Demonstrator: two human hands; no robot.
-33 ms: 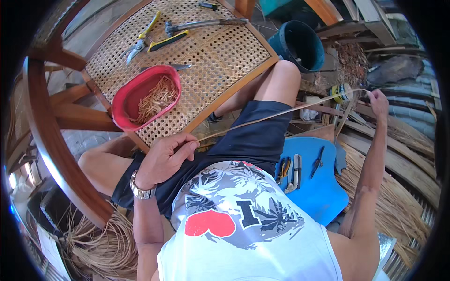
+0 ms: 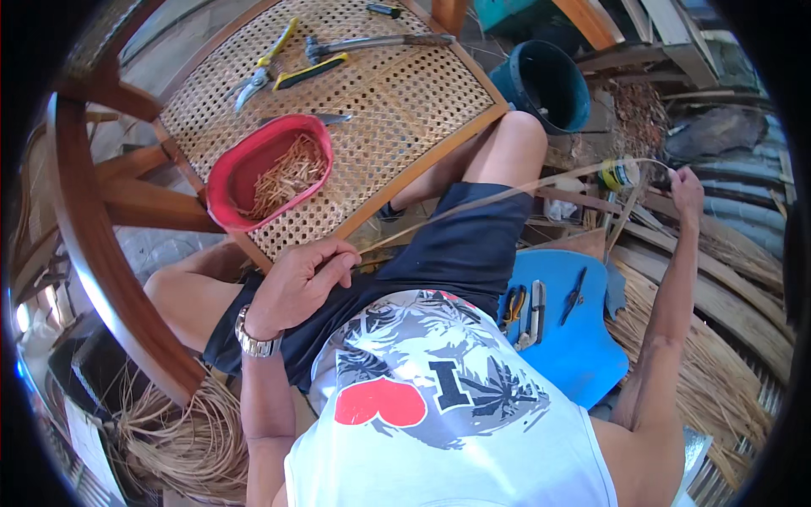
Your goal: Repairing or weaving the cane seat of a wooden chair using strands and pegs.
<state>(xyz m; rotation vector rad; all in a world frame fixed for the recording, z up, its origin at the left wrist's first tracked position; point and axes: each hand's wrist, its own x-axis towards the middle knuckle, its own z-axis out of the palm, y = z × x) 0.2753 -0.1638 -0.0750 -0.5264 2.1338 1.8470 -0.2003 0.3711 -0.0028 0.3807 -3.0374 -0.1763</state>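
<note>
**Long pale strip stretched between two hands, chair seat full of tools**

So the left hand (image 2: pixel 304 283) has its grip pinched, thumb against forefinger, around one end of a thin, pale strip (image 2: pixel 539 183), just past the chair's front edge. The right hand (image 2: pixel 686 188) is way out to the side, arm nearly straight, fingertips closed on the other end. That grip is small in the view, so I can't make out each finger. The strip runs on a slant above the dark shorts (image 2: pixel 460 228) and one knee, then curves over near a yellow-labelled jar (image 2: pixel 621 174).

The chair's woven cane seat (image 2: pixel 405 110) sits up front. On it there's a red tub (image 2: pixel 221 190) with a pile of short, straw-coloured bits (image 2: pixel 291 173) inside, a hammer (image 2: pixel 384 42), a yellow-handled cutter (image 2: pixel 266 68) and a blade (image 2: pixel 331 118) lying right behind the tub.

A teal bucket (image 2: pixel 545 84) stands just beyond the knee. On the right, a blue panel (image 2: pixel 579 367) carries pliers (image 2: pixel 513 306) and a couple of other tools. Down at lower left there's a big tangled bundle of strips (image 2: pixel 186 439).
</note>
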